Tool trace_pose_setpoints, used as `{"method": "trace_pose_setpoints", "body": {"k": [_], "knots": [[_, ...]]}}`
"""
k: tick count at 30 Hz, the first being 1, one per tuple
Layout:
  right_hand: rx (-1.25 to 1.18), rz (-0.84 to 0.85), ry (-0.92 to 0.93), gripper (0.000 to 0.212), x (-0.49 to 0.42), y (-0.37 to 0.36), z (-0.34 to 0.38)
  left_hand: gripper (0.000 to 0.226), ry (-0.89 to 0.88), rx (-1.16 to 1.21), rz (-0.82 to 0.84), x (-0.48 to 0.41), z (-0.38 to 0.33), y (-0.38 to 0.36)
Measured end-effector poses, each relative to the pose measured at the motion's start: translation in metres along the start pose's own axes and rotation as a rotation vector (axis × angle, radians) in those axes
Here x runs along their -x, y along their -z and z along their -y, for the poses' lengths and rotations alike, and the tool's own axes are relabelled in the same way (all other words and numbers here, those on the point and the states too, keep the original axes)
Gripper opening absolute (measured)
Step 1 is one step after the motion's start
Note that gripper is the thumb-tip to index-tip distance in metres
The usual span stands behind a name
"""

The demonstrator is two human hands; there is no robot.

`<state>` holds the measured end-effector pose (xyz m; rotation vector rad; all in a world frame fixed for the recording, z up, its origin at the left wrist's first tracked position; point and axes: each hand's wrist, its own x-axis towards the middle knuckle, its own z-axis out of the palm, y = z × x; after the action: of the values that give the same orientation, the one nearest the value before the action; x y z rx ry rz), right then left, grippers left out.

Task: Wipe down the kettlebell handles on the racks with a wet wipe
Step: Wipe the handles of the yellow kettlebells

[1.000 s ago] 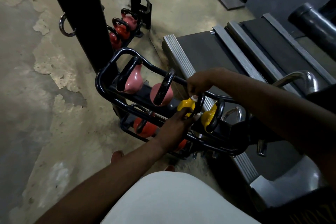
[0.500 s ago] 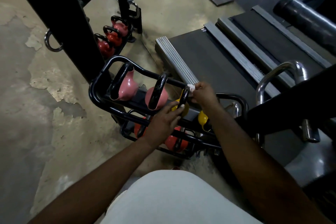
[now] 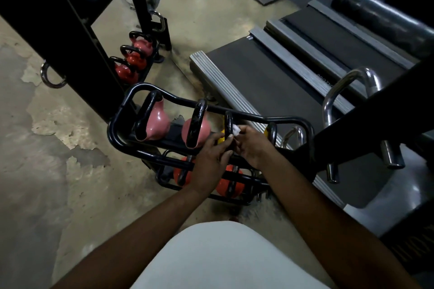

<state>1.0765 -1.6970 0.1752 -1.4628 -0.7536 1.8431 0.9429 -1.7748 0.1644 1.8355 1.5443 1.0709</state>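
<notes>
Kettlebell handle (image 3: 228, 124), black, third along the upper tier of the rack (image 3: 112, 132): our right hand (image 3: 251, 145) pinches the wet wipe (image 3: 236, 129) against it; our left hand (image 3: 211, 159) grips the same handle lower down.

A gym: racked kettlebells (image 3: 156, 122), treadmill (image 3: 270, 82), worn concrete floor (image 3: 47, 159)

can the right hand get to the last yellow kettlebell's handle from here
Probably yes: the right hand, pinching the wipe, sits right beside that handle, with nothing visible between them.
</notes>
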Motion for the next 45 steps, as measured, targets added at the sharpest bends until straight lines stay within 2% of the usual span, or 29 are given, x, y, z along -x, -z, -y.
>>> {"method": "trace_pose_setpoints", "body": {"k": [3, 5, 8, 10, 12, 14, 16, 20, 23, 25, 26, 28, 30, 32, 36, 38, 41, 43, 45], "knots": [[0.025, -0.012, 0.021, 0.016, 0.001, 0.001, 0.009, 0.043, -0.045, -0.019, 0.040, 0.004, -0.002, -0.003], [0.028, -0.085, 0.022, 0.021, -0.008, -0.005, 0.024, 0.045, -0.073, -0.039, 0.061, 0.006, -0.002, -0.003], [0.076, -0.117, 0.019, 0.017, -0.006, -0.009, 0.020, 0.045, -0.067, -0.015, 0.062, 0.004, 0.000, 0.003], [0.131, -0.091, 0.085, 0.017, 0.010, -0.004, 0.008, 0.044, -0.084, -0.022, 0.068, 0.004, 0.005, 0.008], [0.261, -0.157, 0.265, 0.022, 0.015, 0.002, 0.007, 0.045, -0.103, -0.054, 0.072, 0.004, 0.008, 0.011], [0.630, -0.177, 0.499, 0.019, 0.004, 0.002, 0.023, 0.053, -0.128, -0.084, 0.067, 0.003, 0.010, 0.012], [1.079, -0.084, 0.616, 0.011, -0.006, -0.008, 0.054, 0.062, -0.145, -0.077, 0.117, 0.002, 0.011, 0.012], [1.919, 0.086, 0.445, 0.018, -0.013, -0.044, 0.105, 0.045, -0.048, 0.024, 0.148, 0.004, 0.008, 0.011], [2.126, 0.322, 0.342, 0.018, -0.004, -0.064, 0.115, 0.041, -0.135, 0.026, 0.081, 0.009, 0.011, 0.007], [2.098, 0.430, 0.303, 0.020, 0.003, -0.063, 0.119, 0.040, -0.187, -0.060, 0.062, 0.010, 0.014, 0.007], [2.040, 0.402, 0.330, 0.022, 0.003, -0.057, 0.120, 0.038, -0.170, -0.080, 0.067, 0.009, 0.013, 0.008], [1.836, 0.217, 0.421, 0.020, 0.002, -0.038, 0.118, 0.033, -0.151, -0.034, 0.086, 0.005, 0.008, 0.010], [1.538, 0.037, 0.474, 0.016, 0.003, -0.018, 0.104, 0.033, -0.158, -0.063, 0.065, 0.000, -0.001, 0.018], [1.202, -0.095, 0.481, 0.015, 0.010, -0.003, 0.076, 0.030, -0.085, -0.035, 0.057, -0.011, -0.010, 0.032], [0.708, -0.176, 0.498, 0.028, 0.019, 0.008, 0.020, 0.031, -0.086, -0.012, 0.025, -0.064, -0.038, 0.068], [0.590, -0.232, 0.464, 0.027, 0.019, 0.006, 0.003, 0.033, -0.086, -0.088, 0.169, -0.107, -0.042, 0.079], [0.407, -0.278, 0.427, 0.024, 0.023, 0.001, -0.004, 0.038, -0.075, -0.338, 0.598, -0.168, -0.033, 0.077], [0.272, -0.246, 0.348, 0.022, 0.026, 0.000, -0.001, 0.041, -0.052, -0.326, 0.888, -0.189, -0.027, 0.068], [0.188, -0.232, 0.314, 0.017, 0.026, -0.005, -0.002, 0.040, -0.061, -0.323, 1.060, -0.198, -0.023, 0.056]]}}
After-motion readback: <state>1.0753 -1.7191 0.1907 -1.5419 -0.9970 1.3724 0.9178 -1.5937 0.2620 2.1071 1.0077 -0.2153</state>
